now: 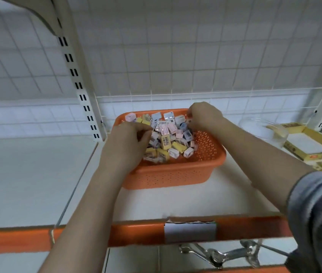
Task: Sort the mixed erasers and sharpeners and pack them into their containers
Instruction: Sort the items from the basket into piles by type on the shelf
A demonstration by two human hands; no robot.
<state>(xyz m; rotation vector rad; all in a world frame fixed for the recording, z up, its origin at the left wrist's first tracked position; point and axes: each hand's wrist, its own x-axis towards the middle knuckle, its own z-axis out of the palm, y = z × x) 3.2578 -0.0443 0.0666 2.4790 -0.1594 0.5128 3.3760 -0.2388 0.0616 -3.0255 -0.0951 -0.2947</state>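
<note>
A white shop shelf [38,174] with a wire-grid back panel [195,56] fills the frame, its orange front edge strip [8,241] running across the bottom with a blank label holder [189,232] at bottom centre and metal hooks [215,255] just beneath. Both forearms reach up from the lower corners to the orange perforated basket [176,174] at centre. The left hand [124,142] sits over the basket's left side, fingers curled down into the pile; it seems to pinch a small packet, though what exactly it holds cannot be told. The right hand [203,117] is at the basket's far right rim, fingers curled round a small pink-and-white piece [188,121]. The heap of small wrapped erasers and sharpeners [168,138], in yellow, pink, blue and white, still fills the basket. At the right edge of the frame lie a clear plastic container [262,131] and flat yellow-rimmed cardboard boxes [310,144]; both look bare as far as they show. Judging by that, sorting has barely begun: nearly all the pile remains to be separated and packed.
</note>
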